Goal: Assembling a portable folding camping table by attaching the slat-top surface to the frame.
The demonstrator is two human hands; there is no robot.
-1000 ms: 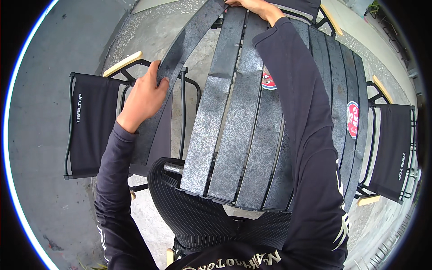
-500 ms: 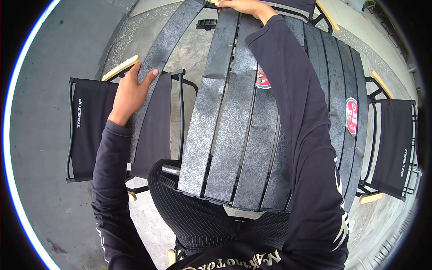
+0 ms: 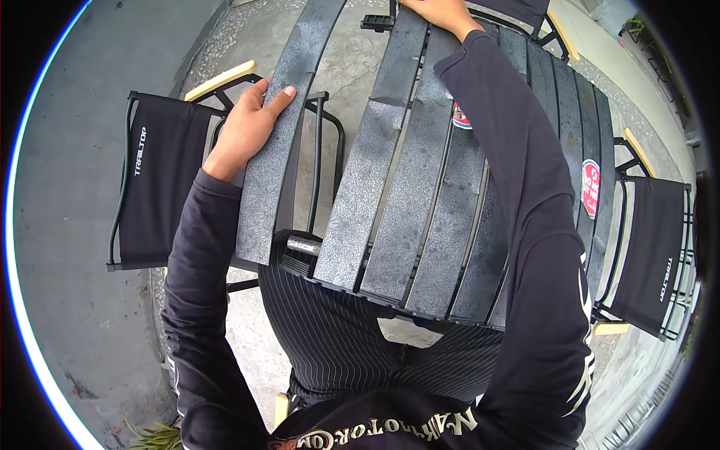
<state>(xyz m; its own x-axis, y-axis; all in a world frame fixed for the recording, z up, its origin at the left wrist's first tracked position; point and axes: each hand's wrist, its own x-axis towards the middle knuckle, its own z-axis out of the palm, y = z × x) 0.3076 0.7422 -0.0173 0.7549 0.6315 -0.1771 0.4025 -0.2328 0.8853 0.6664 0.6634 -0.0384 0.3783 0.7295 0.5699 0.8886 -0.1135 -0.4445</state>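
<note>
Outdoors, looking down on a dark slatted table top (image 3: 420,172), speckled grey-black, spread across the middle and right of the view over a paved ground (image 3: 67,315). Left hand (image 3: 247,124) laid flat with fingers (image 3: 279,97) stretched out on the outermost left slat (image 3: 281,127), palm pressing its upper face, thumb on the slat's outer edge; open rather than clenched, gripping nothing else. That slat set apart from the others by a gap, angled a little outward at its near end. Right hand (image 3: 442,11) far up at the top edge of the table, resting on a middle slat, partly cut off by the frame, so grip impossible to tell. Both arms in long black sleeves (image 3: 525,195), the right one stretched over the table's length. Two round red-and-white stickers (image 3: 591,187) on the right-hand slats. Beneath the gap, a black metal frame tube (image 3: 324,157) and a short silver cylinder (image 3: 304,244) at the table's near edge. Left of the table, a black fabric folding chair (image 3: 161,187) with a pale wooden armrest (image 3: 220,80); on the right, a second chair (image 3: 652,247) of the same kind. Pinstriped dark trousers (image 3: 330,330) just below the table's near edge.
</note>
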